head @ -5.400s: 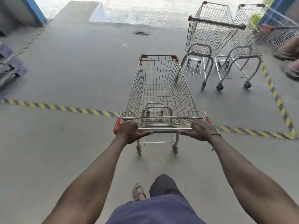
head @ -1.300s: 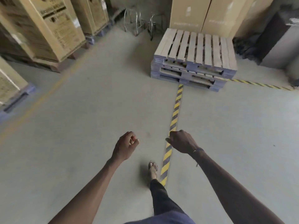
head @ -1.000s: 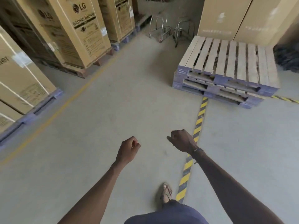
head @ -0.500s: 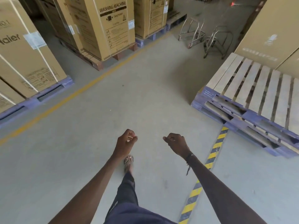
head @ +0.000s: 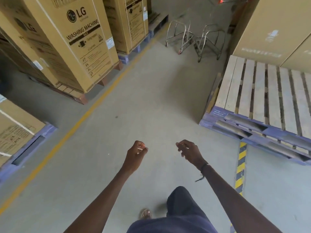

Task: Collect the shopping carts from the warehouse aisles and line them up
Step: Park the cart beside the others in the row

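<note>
Far ahead, right of centre, I note two carts [head: 193,39] side by side on the floor [head: 134,106]. Near me, left hand [head: 135,154] and right hand [head: 189,153] hang loosely curled, holding nothing.

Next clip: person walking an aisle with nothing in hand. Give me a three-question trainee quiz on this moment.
1. True or false: the left hand holds a cart handle.
2. Which lies on the person's right? A. the stacked pallets B. the LG washing machine box C. the yellow floor line
3. How many wheeled metal frames stand ahead in the aisle?

Key: 1 false, both it and the right hand are loosely curled and hold nothing; 2 A; 3 two.
</note>
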The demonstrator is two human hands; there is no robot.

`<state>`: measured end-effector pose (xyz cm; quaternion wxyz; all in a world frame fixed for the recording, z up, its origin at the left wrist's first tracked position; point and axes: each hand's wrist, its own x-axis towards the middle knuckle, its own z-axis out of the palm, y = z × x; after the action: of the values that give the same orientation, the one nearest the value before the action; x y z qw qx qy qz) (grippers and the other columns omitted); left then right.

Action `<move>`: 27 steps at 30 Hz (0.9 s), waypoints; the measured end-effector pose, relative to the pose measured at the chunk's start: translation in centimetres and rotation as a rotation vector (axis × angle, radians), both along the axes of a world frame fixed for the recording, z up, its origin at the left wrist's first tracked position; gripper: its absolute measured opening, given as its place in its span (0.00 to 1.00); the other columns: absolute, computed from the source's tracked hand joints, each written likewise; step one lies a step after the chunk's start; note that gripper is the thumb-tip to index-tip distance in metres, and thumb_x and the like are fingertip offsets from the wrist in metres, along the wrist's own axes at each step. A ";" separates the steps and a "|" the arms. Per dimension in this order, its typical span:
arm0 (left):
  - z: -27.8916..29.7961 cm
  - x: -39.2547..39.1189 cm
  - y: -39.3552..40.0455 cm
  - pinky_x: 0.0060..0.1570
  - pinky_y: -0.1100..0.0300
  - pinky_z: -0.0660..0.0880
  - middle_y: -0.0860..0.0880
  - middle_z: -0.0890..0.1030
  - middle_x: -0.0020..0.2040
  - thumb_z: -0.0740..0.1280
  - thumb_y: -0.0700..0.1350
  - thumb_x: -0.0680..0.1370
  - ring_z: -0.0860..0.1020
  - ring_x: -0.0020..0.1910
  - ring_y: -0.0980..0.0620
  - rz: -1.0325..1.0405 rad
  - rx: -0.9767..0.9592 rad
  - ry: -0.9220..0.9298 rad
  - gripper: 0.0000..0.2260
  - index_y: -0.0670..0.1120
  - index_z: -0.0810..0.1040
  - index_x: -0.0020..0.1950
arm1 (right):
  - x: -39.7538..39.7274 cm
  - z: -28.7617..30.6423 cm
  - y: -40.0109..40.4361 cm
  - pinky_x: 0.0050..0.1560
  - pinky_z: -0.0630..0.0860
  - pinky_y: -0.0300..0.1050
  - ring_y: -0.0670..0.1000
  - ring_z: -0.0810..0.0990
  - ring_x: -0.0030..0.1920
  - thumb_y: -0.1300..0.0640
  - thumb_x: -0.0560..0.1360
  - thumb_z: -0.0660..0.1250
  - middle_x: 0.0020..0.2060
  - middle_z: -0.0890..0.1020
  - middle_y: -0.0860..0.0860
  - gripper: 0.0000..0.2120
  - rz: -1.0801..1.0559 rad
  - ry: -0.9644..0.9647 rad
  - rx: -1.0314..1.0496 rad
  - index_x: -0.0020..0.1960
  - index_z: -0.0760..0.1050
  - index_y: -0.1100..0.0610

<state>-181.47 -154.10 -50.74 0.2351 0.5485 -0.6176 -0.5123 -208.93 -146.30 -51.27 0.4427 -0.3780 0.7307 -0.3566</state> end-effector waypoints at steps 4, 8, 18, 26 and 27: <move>-0.9 -5.9 -9.8 0.43 0.68 0.74 0.49 0.83 0.54 0.68 0.54 0.76 0.82 0.49 0.51 -0.104 0.004 -0.016 0.12 0.48 0.76 0.54 | -5.9 -1.5 -8.7 0.30 0.71 0.35 0.49 0.78 0.29 0.51 0.83 0.71 0.35 0.85 0.48 0.13 -0.033 0.010 -0.008 0.43 0.80 0.58; -1.2 -13.1 -20.8 0.43 0.70 0.73 0.50 0.83 0.54 0.67 0.56 0.74 0.82 0.51 0.52 -0.130 -0.034 -0.020 0.14 0.48 0.76 0.53 | -13.5 -2.9 -19.3 0.31 0.71 0.36 0.48 0.79 0.30 0.51 0.84 0.70 0.36 0.85 0.48 0.14 -0.074 0.024 -0.043 0.42 0.80 0.57; 3.6 -30.4 -46.8 0.42 0.73 0.72 0.50 0.84 0.51 0.67 0.53 0.74 0.82 0.50 0.56 -0.043 -0.141 0.011 0.14 0.45 0.78 0.53 | -31.5 1.4 -47.2 0.28 0.68 0.33 0.43 0.74 0.24 0.49 0.79 0.70 0.29 0.81 0.43 0.14 -0.065 0.013 -0.134 0.42 0.79 0.58; 0.8 -39.5 -64.1 0.42 0.74 0.71 0.48 0.84 0.51 0.71 0.46 0.80 0.82 0.51 0.52 -0.006 -0.101 -0.016 0.07 0.44 0.79 0.53 | -40.4 -1.1 -65.5 0.32 0.71 0.39 0.45 0.75 0.26 0.55 0.83 0.71 0.29 0.82 0.43 0.13 0.018 0.016 -0.072 0.40 0.79 0.55; 0.3 -40.7 -66.7 0.41 0.75 0.71 0.47 0.84 0.51 0.71 0.43 0.81 0.82 0.50 0.51 -0.008 -0.100 -0.026 0.05 0.43 0.79 0.54 | -41.6 -1.3 -68.0 0.32 0.71 0.39 0.45 0.75 0.26 0.55 0.83 0.71 0.29 0.81 0.43 0.14 0.019 0.019 -0.071 0.39 0.78 0.54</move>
<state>-222.19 -220.82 -50.48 0.2522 0.5403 -0.6475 -0.4746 -250.57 -214.35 -52.59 0.4254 -0.4039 0.7181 -0.3745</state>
